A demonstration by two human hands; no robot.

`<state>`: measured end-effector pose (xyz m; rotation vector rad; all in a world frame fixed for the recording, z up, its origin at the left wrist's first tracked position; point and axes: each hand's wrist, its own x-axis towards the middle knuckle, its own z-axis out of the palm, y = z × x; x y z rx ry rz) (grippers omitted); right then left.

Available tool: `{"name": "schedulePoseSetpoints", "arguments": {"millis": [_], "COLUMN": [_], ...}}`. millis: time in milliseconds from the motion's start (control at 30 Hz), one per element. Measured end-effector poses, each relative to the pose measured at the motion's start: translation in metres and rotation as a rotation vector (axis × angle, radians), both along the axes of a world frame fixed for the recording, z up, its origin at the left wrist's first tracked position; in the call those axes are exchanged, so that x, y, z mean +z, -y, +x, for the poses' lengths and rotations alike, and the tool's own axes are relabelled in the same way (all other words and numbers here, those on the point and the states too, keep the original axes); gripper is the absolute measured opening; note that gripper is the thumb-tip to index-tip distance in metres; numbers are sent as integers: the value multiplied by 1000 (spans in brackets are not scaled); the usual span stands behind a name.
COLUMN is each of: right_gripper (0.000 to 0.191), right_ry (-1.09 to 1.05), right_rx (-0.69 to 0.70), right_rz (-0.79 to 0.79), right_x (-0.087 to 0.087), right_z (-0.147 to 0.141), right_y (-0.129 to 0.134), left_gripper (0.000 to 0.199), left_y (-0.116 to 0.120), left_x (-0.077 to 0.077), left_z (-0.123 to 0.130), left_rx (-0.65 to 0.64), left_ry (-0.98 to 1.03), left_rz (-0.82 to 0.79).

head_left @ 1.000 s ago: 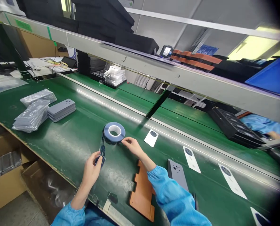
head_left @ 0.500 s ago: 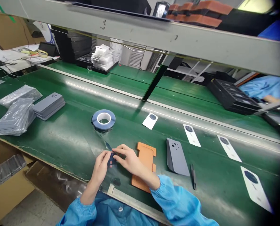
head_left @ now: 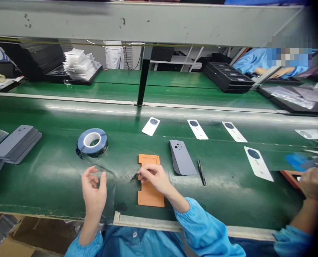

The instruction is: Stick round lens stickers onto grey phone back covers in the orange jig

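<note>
My left hand (head_left: 93, 194) hovers over the green bench, fingers apart and with nothing in them, just below a blue roll of film tape (head_left: 80, 142) with a white core. Between thumb and fingertips, my right hand (head_left: 155, 178) pinches a small dark, partly see-through piece of film (head_left: 134, 177). That hand is over an orange fixture plate (head_left: 150, 198) with notched edges and covers its middle. To the right lies a short stack of grey phone-shaped panels (head_left: 184, 160) with camera holes. Black tweezers (head_left: 201, 173) rest beside it.
Several white cards (head_left: 257, 164) with dark discs lie across the bench. At far left is a taller stack of grey panels (head_left: 21, 142) near plastic bags. Another person's hand (head_left: 315, 184) works at the right edge. A metal post (head_left: 143, 78) and black trays (head_left: 228, 78) stand behind.
The view has turned to the right. My hands have separated: the left let go and opened, while the right carried the dark film over to the orange plate. Another person's hand now shows.
</note>
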<state>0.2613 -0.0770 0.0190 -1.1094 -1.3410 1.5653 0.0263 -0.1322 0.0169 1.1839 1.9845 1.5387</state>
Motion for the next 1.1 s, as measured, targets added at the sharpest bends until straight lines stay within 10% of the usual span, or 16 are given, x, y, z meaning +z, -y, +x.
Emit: {"name": "schedulePoseSetpoints", "arguments": {"millis": [100, 233, 367, 533, 800, 1100], "right_gripper": [31, 26, 27, 35, 33, 22], "right_ry": [-21, -4, 26, -61, 87, 290], "right_rx": [-58, 16, 39, -21, -75, -85], "right_rz": [28, -26, -35, -54, -27, -30], "right_x": [-8, -22, -32, -28, -28, -32], "right_z": [33, 59, 66, 72, 84, 86], "right_y": [-9, -18, -18, -15, -21, -19], "left_gripper": [32, 26, 47, 56, 60, 22], "left_y": [-21, -98, -196, -253, -248, -130], "left_x": [31, 50, 19, -23, -26, 7], "left_z": [9, 55, 112, 155, 173, 93], "left_rx": [-95, -668, -1064, -1092, -914, -858], "left_ry": [-347, -631, -945, -990, -843, -278], "left_rz": [173, 105, -186, -283, -177, -430]}}
